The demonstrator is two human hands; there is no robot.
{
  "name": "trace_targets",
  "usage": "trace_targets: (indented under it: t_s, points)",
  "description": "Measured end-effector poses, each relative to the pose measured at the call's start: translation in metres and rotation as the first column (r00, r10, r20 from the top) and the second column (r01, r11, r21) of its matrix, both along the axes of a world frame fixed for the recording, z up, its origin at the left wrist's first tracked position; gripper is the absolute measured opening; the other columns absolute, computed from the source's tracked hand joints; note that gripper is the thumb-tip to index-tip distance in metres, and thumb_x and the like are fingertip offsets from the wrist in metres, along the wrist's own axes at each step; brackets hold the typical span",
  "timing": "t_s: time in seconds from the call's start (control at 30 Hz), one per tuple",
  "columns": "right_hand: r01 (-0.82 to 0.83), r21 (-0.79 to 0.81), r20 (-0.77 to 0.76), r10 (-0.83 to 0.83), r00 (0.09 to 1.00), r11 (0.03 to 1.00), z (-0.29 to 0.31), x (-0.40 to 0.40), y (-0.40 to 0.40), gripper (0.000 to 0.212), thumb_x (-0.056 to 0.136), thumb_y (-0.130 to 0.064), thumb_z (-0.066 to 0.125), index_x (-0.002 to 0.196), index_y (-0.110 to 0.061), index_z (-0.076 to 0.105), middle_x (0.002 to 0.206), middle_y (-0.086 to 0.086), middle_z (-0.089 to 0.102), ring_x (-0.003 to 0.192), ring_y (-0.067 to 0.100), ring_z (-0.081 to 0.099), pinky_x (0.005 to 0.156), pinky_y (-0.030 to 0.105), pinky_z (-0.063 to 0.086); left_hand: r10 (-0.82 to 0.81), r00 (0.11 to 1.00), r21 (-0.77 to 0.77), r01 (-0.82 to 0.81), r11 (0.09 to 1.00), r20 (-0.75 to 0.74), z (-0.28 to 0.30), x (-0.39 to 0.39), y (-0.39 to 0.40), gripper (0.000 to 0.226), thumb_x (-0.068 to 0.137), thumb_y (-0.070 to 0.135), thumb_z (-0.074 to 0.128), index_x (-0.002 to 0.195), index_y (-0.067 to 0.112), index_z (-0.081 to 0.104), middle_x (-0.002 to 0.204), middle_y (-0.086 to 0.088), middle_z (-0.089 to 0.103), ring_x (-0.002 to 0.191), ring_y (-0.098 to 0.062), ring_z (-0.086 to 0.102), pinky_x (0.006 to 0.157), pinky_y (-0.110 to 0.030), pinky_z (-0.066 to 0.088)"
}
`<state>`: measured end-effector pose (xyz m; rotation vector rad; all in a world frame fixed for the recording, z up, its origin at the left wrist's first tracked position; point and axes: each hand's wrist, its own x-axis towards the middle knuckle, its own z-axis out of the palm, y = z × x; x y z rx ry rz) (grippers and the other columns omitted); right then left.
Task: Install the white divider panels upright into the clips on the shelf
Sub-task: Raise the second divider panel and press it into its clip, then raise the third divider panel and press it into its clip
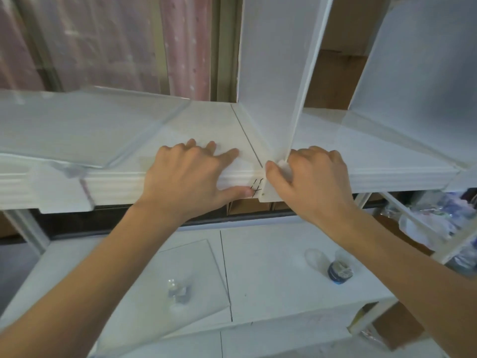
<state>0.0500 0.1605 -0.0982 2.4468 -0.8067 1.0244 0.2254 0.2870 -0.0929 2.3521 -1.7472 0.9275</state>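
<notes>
step: seat divider panel [273,81] upright in front-edge clip [265,189] | right hand [312,182] grip pinches panel's foot | left hand [191,177] spread flat, bracing shelf [129,182] | tip: press straight down (avoid twisting)

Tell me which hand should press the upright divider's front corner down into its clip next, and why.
The right hand. Its thumb and fingers already pinch the clip at the foot of the upright divider panel. The left hand lies flat on the shelf beside it, seemingly only bracing.
</notes>
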Motion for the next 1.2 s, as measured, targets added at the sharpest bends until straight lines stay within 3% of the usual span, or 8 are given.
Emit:
trace_targets:
  t_s: [0.27,0.4,0.5,0.63,0.77,0.83,0.97,1.2]
  points:
    - [0.028,0.062,-0.021,-0.027,0.999,0.998,-0.002,-0.005,-0.001,0.050,0.095,-0.051,0.046,0.062,-0.014,0.044,0.053,0.009,0.055,0.058,0.032,0.049,0.059,0.038,0.039,0.016,0.998,0.027,-0.014,1.000,-0.068,-0.002,-0.001,0.004,0.094,0.074,0.098,0.023,0.148,0.043,0.044,0.133,0.007,0.062,0.108,-0.029,0.065,0.064,-0.038,0.043]
    - [0.182,0.091,-0.246,-0.155,0.957,0.979,0.017,-0.021,0.019,0.060,0.097,-0.065,0.029,0.069,-0.016,0.048,0.049,-0.003,0.038,0.049,0.029,0.046,0.060,0.037,0.034,0.019,0.931,0.178,0.050,0.983,-0.364,0.011,-0.007,0.024,0.093,0.069,0.101,0.025,0.152,0.065,0.007,0.170,0.012,0.012,0.155,-0.027,0.017,0.119,-0.053,0.027]
    - [0.101,0.166,-0.198,-0.067,0.978,0.981,0.016,-0.038,0.040,0.055,0.094,-0.065,0.029,0.061,-0.023,0.038,0.044,-0.006,0.043,0.045,0.025,0.059,0.059,0.039,0.046,0.066,0.885,0.077,-0.035,0.996,-0.460,0.026,0.006,0.066,0.084,0.076,0.096,0.015,0.153,0.064,0.006,0.171,0.015,0.006,0.158,-0.025,0.004,0.125,-0.053,0.007]
    - [-0.399,0.298,0.125,0.379,0.917,0.867,0.001,-0.014,0.086,0.036,0.088,-0.045,0.050,0.058,-0.025,0.050,0.058,-0.014,0.047,0.054,0.010,0.047,0.058,0.033,0.043,0.290,0.711,-0.150,-0.486,0.861,-0.641,0.051,0.095,0.133,0.092,0.079,0.090,0.020,0.142,0.034,0.057,0.141,-0.004,0.061,0.131,-0.030,0.054,0.110,-0.050,0.041]
    - [-0.655,0.448,0.258,0.614,0.746,0.608,0.031,0.056,0.126,0.018,0.092,-0.040,0.052,0.086,-0.027,0.062,0.100,-0.014,0.057,0.098,0.009,0.056,0.083,0.024,0.042,0.682,0.392,0.173,-0.778,0.604,-0.618,0.073,0.208,0.175,0.096,0.085,0.084,0.036,0.148,0.012,0.051,0.154,-0.017,0.048,0.141,-0.039,0.042,0.116,-0.050,0.033]
    - [-0.580,0.489,0.128,0.604,0.787,0.652,0.048,0.098,0.126,0.019,0.098,-0.035,0.050,0.110,-0.030,0.064,0.125,-0.014,0.055,0.116,0.016,0.054,0.096,0.032,0.045,0.762,0.279,0.304,-0.795,0.525,-0.584,0.078,0.232,0.181,0.092,0.090,0.078,0.041,0.144,0.005,0.054,0.146,-0.019,0.055,0.133,-0.039,0.051,0.111,-0.047,0.039]
    - [-0.356,0.716,-0.146,0.628,0.764,0.600,0.065,0.159,0.124,0.043,0.098,-0.026,0.056,0.141,-0.029,0.058,0.148,-0.002,0.056,0.134,0.022,0.052,0.107,0.033,0.043,0.542,0.111,0.312,-0.715,0.625,-0.833,0.082,0.248,0.177,0.072,0.083,0.072,0.063,0.111,0.005,0.059,0.070,-0.010,0.052,0.056,-0.024,0.049,0.059,-0.028,0.042]
    - [-0.196,0.747,-0.182,0.479,0.859,0.635,0.062,0.169,0.153,0.045,0.095,-0.017,0.060,0.139,-0.027,0.062,0.143,-0.007,0.061,0.129,0.014,0.055,0.098,0.022,0.037,0.436,0.231,0.218,-0.612,0.760,-0.870,0.078,0.287,0.178,0.070,0.084,0.065,0.068,0.128,0.011,0.059,0.121,-0.014,0.061,0.079,-0.028,0.064,0.081,-0.036,0.061]
